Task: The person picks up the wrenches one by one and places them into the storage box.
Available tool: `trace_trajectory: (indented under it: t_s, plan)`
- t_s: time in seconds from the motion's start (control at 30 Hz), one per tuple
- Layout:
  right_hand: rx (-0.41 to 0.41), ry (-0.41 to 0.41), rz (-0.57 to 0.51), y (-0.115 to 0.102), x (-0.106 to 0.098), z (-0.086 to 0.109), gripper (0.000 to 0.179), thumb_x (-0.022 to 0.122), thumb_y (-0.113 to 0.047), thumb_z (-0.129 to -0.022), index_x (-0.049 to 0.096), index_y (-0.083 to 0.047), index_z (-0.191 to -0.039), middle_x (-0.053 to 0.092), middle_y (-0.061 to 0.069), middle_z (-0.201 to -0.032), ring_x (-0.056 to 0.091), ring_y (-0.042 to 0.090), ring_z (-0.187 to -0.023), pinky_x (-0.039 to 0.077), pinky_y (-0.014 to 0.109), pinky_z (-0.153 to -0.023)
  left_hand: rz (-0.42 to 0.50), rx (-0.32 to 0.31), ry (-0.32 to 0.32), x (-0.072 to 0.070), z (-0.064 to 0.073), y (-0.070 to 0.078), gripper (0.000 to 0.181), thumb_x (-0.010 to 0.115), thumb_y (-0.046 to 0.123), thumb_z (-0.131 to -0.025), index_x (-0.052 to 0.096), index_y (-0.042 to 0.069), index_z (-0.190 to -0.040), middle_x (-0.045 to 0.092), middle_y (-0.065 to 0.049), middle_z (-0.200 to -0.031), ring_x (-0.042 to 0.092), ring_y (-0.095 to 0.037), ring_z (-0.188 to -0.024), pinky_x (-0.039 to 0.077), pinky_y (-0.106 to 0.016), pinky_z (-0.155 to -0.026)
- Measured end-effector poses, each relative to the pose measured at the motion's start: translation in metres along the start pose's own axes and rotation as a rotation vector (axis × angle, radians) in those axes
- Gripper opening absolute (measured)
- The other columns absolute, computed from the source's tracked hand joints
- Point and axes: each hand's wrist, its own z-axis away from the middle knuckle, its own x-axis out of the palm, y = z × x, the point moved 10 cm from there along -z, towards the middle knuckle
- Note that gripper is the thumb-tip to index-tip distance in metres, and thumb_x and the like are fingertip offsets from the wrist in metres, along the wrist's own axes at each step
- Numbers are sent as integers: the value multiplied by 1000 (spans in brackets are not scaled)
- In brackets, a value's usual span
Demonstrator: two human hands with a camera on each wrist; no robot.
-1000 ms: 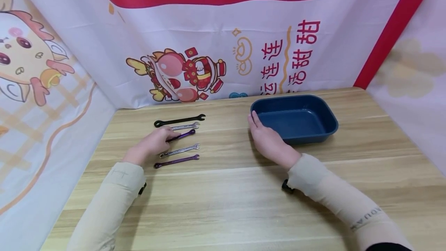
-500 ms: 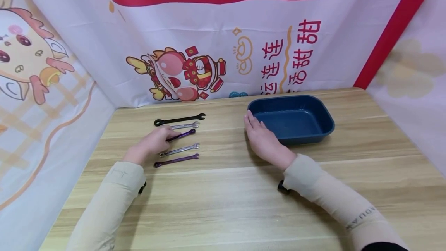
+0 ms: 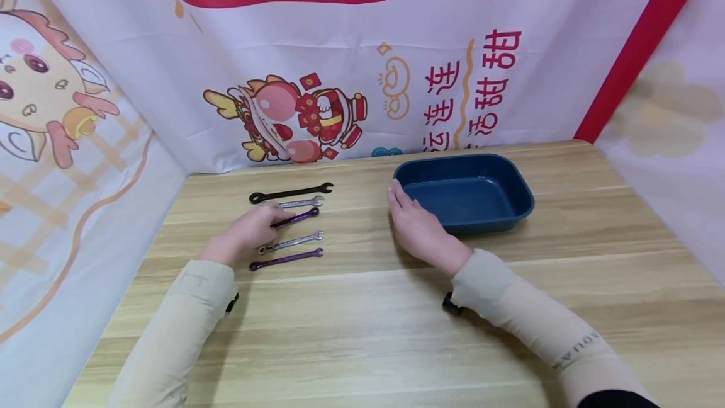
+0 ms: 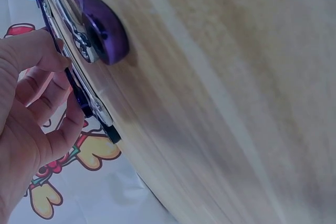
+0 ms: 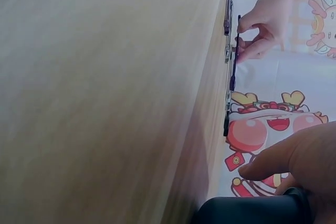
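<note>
My left hand [image 3: 256, 226] pinches a dark purple combination wrench [image 3: 300, 216] between thumb and fingers, in the middle of a row of wrenches. In the left wrist view this wrench [image 4: 77, 94] is tilted and partly covered by the fingertips. Behind it lie a silver wrench [image 3: 306, 203] and a black wrench [image 3: 291, 193]; nearer are another silver wrench [image 3: 291, 243] and a purple wrench [image 3: 287, 259]. My right hand [image 3: 419, 230] holds the left wall of a dark blue rectangular bin [image 3: 495, 225], fingers at its rim. Some of its fingers are hidden.
The wood-grain table [image 3: 340, 332] ends at a printed cloth backdrop [image 3: 317, 36], which also rises along the left and right sides. Bare tabletop lies between the wrenches and the bin.
The right hand and the bin have slid left, toward the wrenches. The left hand keeps its hold on the purple wrench and has hardly moved.
</note>
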Motion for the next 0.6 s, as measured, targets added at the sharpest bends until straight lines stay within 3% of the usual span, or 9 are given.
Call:
trace_trajectory:
  t_s: [0.33, 0.6]
  plan:
    - [2, -28, -16, -10, 4, -3, 71, 60, -14, -103, 21, 3, -161, 6, 17, -169, 29, 29, -150, 32, 48, -116, 11, -14, -6, -1, 1, 1, 53, 60, -15, -84, 64, -3, -135, 65, -18, -113, 60, -29, -99, 53, -46, -86]
    - [2, -38, -2, -15, 5, -2, 72, 60, -15, -103, 21, 3, -161, 6, 17, -169, 29, 29, -150, 33, 48, -115, -23, 51, 2, 1, -1, 4, 55, 63, -17, -78, 67, -5, -131, 66, -16, -105, 58, -27, -93, 52, -44, -83]
